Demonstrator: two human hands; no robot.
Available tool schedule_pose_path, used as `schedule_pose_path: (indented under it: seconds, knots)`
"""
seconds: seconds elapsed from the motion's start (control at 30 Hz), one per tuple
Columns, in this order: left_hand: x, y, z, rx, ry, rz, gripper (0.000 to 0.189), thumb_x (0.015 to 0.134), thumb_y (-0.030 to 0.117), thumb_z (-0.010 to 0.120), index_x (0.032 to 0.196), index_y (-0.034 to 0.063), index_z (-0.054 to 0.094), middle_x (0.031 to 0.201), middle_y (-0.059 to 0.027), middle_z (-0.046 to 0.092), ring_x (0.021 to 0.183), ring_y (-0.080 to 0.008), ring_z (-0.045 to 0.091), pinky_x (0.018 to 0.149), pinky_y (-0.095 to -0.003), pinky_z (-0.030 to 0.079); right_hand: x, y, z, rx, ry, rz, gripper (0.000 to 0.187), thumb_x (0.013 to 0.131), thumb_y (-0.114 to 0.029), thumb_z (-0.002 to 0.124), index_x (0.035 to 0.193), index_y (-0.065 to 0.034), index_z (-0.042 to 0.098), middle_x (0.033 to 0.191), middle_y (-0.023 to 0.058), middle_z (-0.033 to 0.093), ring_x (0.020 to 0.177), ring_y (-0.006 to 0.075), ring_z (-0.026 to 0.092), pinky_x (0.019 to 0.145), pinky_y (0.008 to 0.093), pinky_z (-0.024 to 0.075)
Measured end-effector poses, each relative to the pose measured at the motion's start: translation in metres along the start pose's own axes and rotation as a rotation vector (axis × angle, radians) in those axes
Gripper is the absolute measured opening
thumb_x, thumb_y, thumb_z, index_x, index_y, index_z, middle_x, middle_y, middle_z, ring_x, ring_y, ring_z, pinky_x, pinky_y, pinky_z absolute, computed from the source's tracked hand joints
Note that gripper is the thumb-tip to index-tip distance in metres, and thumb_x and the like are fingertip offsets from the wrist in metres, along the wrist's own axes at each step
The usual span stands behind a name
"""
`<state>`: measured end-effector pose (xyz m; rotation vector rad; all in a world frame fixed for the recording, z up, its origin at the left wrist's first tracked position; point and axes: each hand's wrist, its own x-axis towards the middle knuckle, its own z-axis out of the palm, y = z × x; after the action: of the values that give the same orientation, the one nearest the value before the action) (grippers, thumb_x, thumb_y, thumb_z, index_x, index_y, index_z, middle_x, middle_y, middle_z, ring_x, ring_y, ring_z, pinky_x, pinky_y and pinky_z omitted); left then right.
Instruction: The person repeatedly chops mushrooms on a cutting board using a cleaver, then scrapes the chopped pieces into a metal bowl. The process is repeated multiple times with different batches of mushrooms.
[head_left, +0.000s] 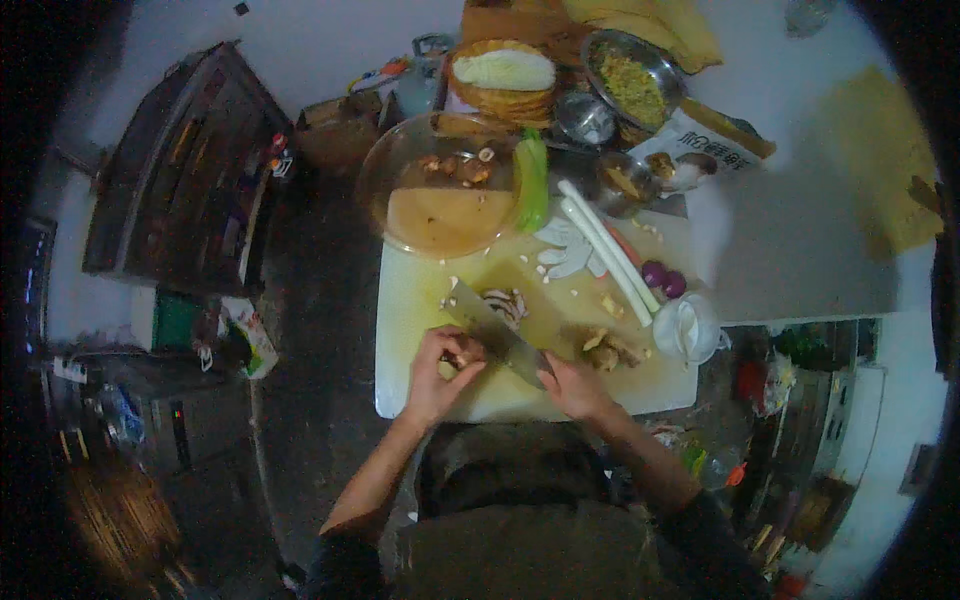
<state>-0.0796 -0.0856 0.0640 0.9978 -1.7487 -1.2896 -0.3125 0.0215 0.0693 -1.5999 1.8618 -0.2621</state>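
My left hand (441, 371) presses a brown mushroom (468, 351) onto a pale cutting board (409, 300). In my right hand (574, 386) is the handle of a broad kitchen cleaver (491, 326). Its blade slants up and left over the board, with its edge close beside the mushroom. Just past the blade lies a small pile of mushroom slices (508, 304). To the right of my right hand sits a heap of brown and tan pieces (611, 349), too blurred to name surely. My fingers partly hide the mushroom.
A clear bowl (375, 180) holds brownish liquid and mushrooms at the board's far left. Celery-like green stalks (532, 184), white leek stalks (609, 251), two purple onions (664, 279) and a white cup (686, 328) stand around. Behind are a metal bowl (675, 71) of chopped food and a cabbage (504, 70).
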Motion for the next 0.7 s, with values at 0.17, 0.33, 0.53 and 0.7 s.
schedule_pose_path:
  seconds: [0.17,0.33,0.53,0.7]
  knots:
    - [-0.034,-0.066,0.045,0.382,0.087,0.171,0.035,0.072,0.001,0.082,0.098,0.0075,0.058,0.119,-0.0152,0.06,0.113,-0.0347,0.056,0.096,-0.0415,0.046,0.005,0.006,-0.009,-0.056,0.003,-0.125,0.042,0.098,-0.027,0.055,0.132,-0.0025,0.053,0.088,0.0239,0.069,0.077,0.0452,0.067,0.073,0.0544,0.0535]
    - [-0.046,-0.061,0.049,0.538,0.027,0.244,0.035,0.077,0.003,0.068,0.111,0.0041,0.063,0.12,-0.013,0.06,0.113,-0.0351,0.055,0.096,-0.0437,0.046,0.008,0.002,-0.02,-0.146,-0.079,-0.18,0.036,0.098,-0.023,0.056,0.128,-0.0033,0.054,0.086,0.0227,0.069,0.076,0.0442,0.067,0.07,0.053,0.0538]
    - [-0.043,-0.053,0.051,0.667,0.053,0.297,0.037,0.079,0.005,0.062,0.116,0.0031,0.064,0.119,-0.0122,0.061,0.115,-0.0342,0.055,0.098,-0.042,0.049,0.004,-0.004,-0.028,-0.171,-0.092,-0.188,0.027,0.097,-0.019,0.056,0.121,-0.0067,0.058,0.086,0.0222,0.068,0.08,0.0439,0.065,0.07,0.0526,0.0506]
    - [-0.04,-0.059,0.051,0.641,0.031,0.291,0.034,0.081,0.007,0.061,0.115,0.0013,0.062,0.119,-0.0141,0.059,0.115,-0.0345,0.055,0.098,-0.0423,0.048,-0.014,-0.016,-0.046,-0.208,-0.069,-0.196,0.027,0.097,-0.017,0.057,0.122,-0.0084,0.058,0.082,0.0211,0.067,0.078,0.0425,0.065,0.069,0.0519,0.0505]
